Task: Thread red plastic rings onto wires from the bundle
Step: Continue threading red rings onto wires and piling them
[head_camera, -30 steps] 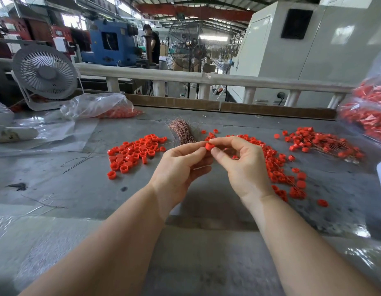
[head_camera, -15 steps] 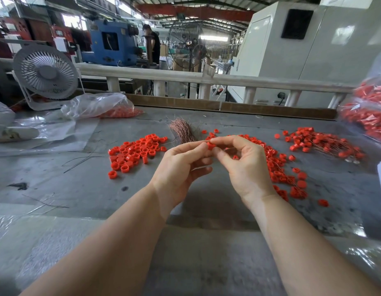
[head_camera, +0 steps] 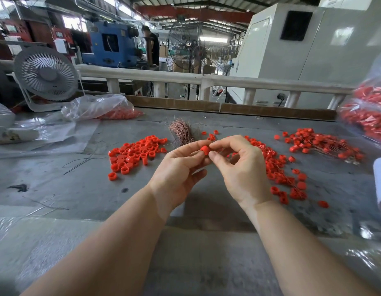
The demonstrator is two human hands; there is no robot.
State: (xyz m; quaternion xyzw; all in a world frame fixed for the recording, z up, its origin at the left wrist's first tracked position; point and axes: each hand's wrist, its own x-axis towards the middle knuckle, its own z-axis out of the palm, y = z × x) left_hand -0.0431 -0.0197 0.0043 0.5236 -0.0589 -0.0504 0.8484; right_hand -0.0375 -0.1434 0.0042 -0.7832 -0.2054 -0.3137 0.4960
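My left hand (head_camera: 176,169) and my right hand (head_camera: 240,167) meet above the middle of the grey table. Both pinch one red plastic ring (head_camera: 205,149) between thumb and fingers. I cannot make out a wire at the ring. Behind the hands lies the bundle of copper-coloured wires (head_camera: 182,132). A pile of loose red rings (head_camera: 135,153) sits to the left. More rings (head_camera: 279,169) spread out right of my right hand. At the far right is a heap of rings with wires through them (head_camera: 326,144).
A white desk fan (head_camera: 47,76) stands at the back left beside a clear bag of red rings (head_camera: 99,107). Another bag full of red parts (head_camera: 369,116) bulges at the right edge. Stray dark wires (head_camera: 82,161) lie left of the loose pile. A wooden strip (head_camera: 228,107) edges the table's far side.
The ring between my fingertips has turned and shows more fully now. Both hands have stayed in nearly the same spot.
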